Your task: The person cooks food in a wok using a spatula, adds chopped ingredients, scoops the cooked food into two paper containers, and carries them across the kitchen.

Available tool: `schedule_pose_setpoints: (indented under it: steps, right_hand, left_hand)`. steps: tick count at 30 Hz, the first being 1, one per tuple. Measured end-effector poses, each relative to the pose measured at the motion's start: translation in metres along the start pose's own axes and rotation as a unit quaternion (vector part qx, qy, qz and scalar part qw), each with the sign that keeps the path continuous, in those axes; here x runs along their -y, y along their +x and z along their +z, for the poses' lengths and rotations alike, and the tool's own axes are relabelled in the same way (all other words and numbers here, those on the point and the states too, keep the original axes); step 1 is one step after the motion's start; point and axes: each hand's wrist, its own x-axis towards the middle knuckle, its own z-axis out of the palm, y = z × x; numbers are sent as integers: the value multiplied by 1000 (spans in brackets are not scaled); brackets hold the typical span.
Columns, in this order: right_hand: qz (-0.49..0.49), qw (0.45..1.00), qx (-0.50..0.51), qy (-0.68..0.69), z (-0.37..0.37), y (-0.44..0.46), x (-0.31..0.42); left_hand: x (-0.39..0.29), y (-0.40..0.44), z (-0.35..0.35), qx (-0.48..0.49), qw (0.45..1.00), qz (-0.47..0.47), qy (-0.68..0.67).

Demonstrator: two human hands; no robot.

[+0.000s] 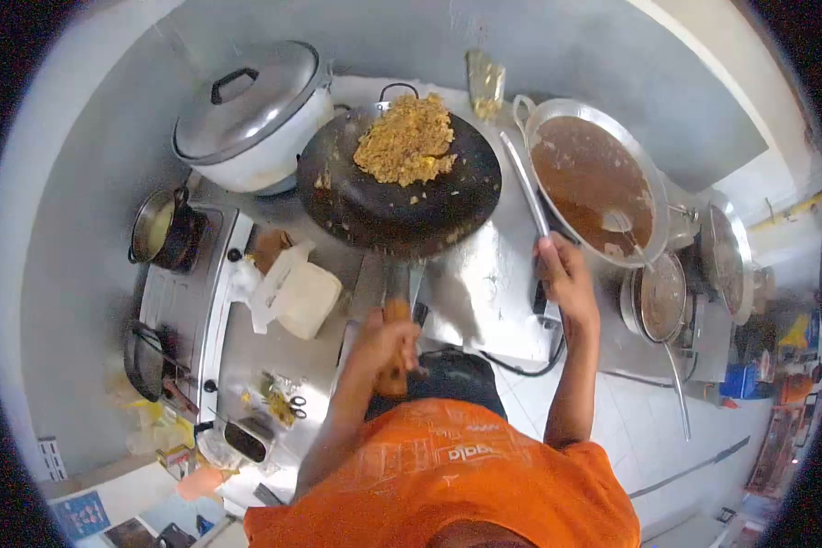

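My left hand (381, 345) is closed around the wooden handle of a black wok (365, 215). The wok is tilted, and a mound of brown fried rice (405, 140) lies toward its far side. A few grains are scattered over the bare metal nearer me. To the right of the wok, my right hand (566, 274) grips a long metal utensil (525, 187) pointing up and away. I cannot make out the kind of its working end.
A lidded pot (274, 160) stands behind left. At right, a large pan of brown liquid (584, 173) sits close to my right hand, with a long-handled strainer (662, 297) below it. A white plastic container (309, 300) and a stove (183, 283) with small pans are at left.
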Motion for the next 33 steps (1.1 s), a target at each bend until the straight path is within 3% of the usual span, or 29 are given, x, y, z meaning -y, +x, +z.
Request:
schedule_pose_setpoints:
  steps: [2, 4, 7, 10, 12, 15, 17, 19, 21, 23, 24, 26, 27, 29, 31, 33]
  right_hand:
    - [6, 999, -18, 33, 1, -3, 5]
    - [0, 998, -42, 50, 6, -4, 18]
    - [-17, 996, -73, 52, 11, -6, 16]
    - [-4, 996, -69, 57, 12, 2, 1]
    - [8, 998, -36, 55, 10, -1, -11]
    - [-10, 998, -34, 51, 22, 4, -1]
    - [-9, 998, -29, 55, 22, 4, -4]
    - [-24, 998, -39, 46, 22, 0, -20]
    - [-34, 998, -45, 35, 17, 9, -24]
    - [13, 998, -45, 30, 13, 1, -12]
    - [-11, 999, -43, 27, 13, 10, -22]
    - [-11, 999, -34, 33, 17, 13, -17]
    - [-15, 999, -34, 34, 13, 18, -14]
    - [-36, 998, -44, -25, 1, 28, -24]
    - [-58, 991, -60, -107, -4, 33, -20]
    - [-99, 961, -23, -257, -28, 57, -8]
  left_hand:
    - [-8, 38, -33, 64, 997, 10, 52]
    - [-44, 72, -19, 46, 997, 59, 31]
    - [-34, 72, -20, 38, 999, 12, 35]
    - [-40, 20, 18, -70, 987, -41, 141]
    - [-25, 14, 7, -96, 983, -72, 141]
    - [-43, 91, -28, -38, 991, -19, 126]
    - [-27, 90, -24, -59, 983, -2, 174]
    - [-4, 37, -4, -151, 950, -7, 272]
    - [-33, 73, -16, -96, 971, -5, 221]
    - [-24, 89, -27, -48, 989, -37, 136]
    - [-21, 95, -32, -26, 994, -49, 94]
    - [-22, 100, -11, -71, 997, -21, 22]
    - [-2, 97, -10, -95, 994, 5, 54]
    - [51, 82, -19, -146, 979, 68, 128]
    - [29, 52, -2, -106, 989, 2, 106]
    - [33, 81, -26, -60, 994, -35, 90]
